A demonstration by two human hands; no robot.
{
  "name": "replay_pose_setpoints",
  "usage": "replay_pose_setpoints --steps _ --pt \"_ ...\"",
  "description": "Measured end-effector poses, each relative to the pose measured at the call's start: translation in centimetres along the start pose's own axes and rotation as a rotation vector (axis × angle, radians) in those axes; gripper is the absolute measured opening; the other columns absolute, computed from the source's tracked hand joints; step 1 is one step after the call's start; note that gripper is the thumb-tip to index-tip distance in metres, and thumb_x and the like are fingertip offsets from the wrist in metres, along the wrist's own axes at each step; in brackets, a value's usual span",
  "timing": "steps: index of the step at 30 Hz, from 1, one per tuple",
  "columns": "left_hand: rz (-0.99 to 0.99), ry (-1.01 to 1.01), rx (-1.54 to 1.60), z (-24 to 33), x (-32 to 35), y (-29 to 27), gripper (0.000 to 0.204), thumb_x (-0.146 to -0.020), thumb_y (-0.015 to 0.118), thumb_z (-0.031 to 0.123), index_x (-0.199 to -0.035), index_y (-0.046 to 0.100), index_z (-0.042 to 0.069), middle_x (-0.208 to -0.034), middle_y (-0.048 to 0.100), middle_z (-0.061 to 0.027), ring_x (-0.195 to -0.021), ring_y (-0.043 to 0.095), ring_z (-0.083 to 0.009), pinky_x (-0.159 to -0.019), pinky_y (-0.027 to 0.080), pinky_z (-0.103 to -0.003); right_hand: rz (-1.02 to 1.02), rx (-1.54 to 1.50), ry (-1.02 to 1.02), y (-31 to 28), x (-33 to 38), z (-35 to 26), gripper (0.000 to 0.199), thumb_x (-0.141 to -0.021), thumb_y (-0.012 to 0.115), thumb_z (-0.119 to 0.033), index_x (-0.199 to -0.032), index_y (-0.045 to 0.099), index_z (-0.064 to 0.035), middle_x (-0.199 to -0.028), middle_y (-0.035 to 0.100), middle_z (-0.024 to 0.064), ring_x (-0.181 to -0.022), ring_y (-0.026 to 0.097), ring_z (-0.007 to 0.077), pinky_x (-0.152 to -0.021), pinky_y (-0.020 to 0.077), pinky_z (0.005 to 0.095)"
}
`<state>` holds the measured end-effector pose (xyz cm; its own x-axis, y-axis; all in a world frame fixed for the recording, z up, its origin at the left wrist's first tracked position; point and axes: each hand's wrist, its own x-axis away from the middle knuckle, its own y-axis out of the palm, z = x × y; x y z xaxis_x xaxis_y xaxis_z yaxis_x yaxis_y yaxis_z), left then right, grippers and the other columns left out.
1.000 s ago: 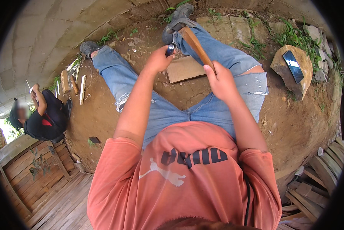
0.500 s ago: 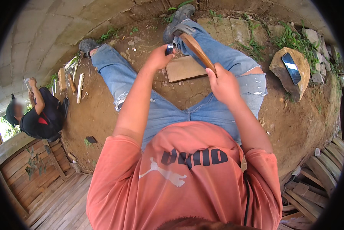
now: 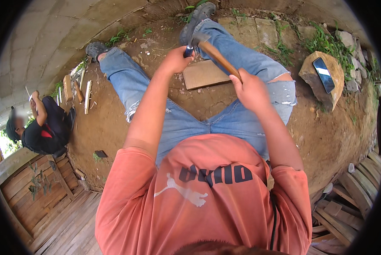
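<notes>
My left hand (image 3: 176,60) is closed around a dark blue chisel handle (image 3: 188,52); its blade is hidden from view. In my right hand (image 3: 250,88) I grip a hammer (image 3: 221,59) by its wooden handle. The hammer's grey metal head is right by the top of the chisel, but whether they touch I cannot tell. Between my legs lies a flat light-brown wooden board (image 3: 207,75), just beyond and below my hands.
A phone (image 3: 323,75) rests on a large rock (image 3: 315,91) at the right. Wood pieces (image 3: 87,97) lie on the dirt at the left, near a seated person (image 3: 46,125) holding a thin pale strip. Planks (image 3: 341,216) are stacked at the lower right.
The hammer's head has swung down and left toward the chisel's top. My left hand has barely moved. The person at the left has shifted the pale strip slightly.
</notes>
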<state>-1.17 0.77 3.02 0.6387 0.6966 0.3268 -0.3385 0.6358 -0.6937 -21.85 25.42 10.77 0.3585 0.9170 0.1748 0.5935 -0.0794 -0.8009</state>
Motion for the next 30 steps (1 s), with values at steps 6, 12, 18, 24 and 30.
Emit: replay_pose_setpoints --steps 6,12,18,24,30 --pt "-0.019 0.051 -0.180 1.9 -1.0 1.4 0.026 -0.097 0.075 0.021 -0.120 0.074 0.010 -0.113 0.078 -0.0192 -0.107 0.073 -0.0405 -0.091 0.056 -0.048 0.165 -0.343 0.120 -1.3 -1.7 2.8 0.046 -0.113 0.056 -0.048 -0.101 0.061 -0.0032 -0.080 0.068 0.0197 -0.073 0.067 0.0390 -0.068 0.0531 0.0508" --pt "-0.047 0.168 -0.330 3.6 -0.7 8.6 0.025 -0.102 0.056 0.011 -0.119 0.075 0.011 -0.110 0.077 -0.0195 -0.106 0.075 -0.0405 -0.091 0.059 -0.052 0.140 -0.913 0.344 -1.2 -3.3 7.4 0.039 -0.117 0.048 -0.046 -0.102 0.055 -0.0103 -0.066 0.046 -0.0012 -0.049 0.043 0.0108 -0.044 0.0381 0.0297" --pt "-0.133 0.108 -0.481 4.8 0.9 12.1 0.023 -0.100 0.058 0.010 -0.114 0.076 0.012 -0.106 0.077 -0.0185 -0.103 0.077 -0.0378 -0.083 0.061 -0.050 0.122 -1.064 0.391 -2.0 -3.8 6.2 0.037 -0.118 0.046 -0.045 -0.104 0.053 -0.0111 -0.065 0.042 -0.0031 -0.047 0.039 0.0081 -0.042 0.0351 0.0263" --pt "0.054 0.265 -0.398 2.2 3.6 5.4 0.021 -0.095 0.061 0.008 -0.108 0.075 0.016 -0.108 0.075 -0.0129 -0.108 0.073 -0.0363 -0.085 0.060 -0.049 0.073 -0.965 0.370 -1.4 -3.6 6.1 0.038 -0.118 0.048 -0.043 -0.100 0.055 -0.0103 -0.065 0.045 -0.0027 -0.047 0.039 0.0079 -0.042 0.0346 0.0272" --pt "-0.176 0.331 -0.509 0.6 8.6 4.1 0.018 -0.093 0.062 0.008 -0.105 0.074 0.014 -0.119 0.072 -0.0114 -0.114 0.071 -0.0367 -0.092 0.059 -0.047 0.057 -0.924 0.371 -1.2 -3.7 6.1 0.037 -0.117 0.050 -0.042 -0.098 0.056 -0.0101 -0.065 0.045 -0.0038 -0.047 0.039 0.0066 -0.042 0.0340 0.0272"
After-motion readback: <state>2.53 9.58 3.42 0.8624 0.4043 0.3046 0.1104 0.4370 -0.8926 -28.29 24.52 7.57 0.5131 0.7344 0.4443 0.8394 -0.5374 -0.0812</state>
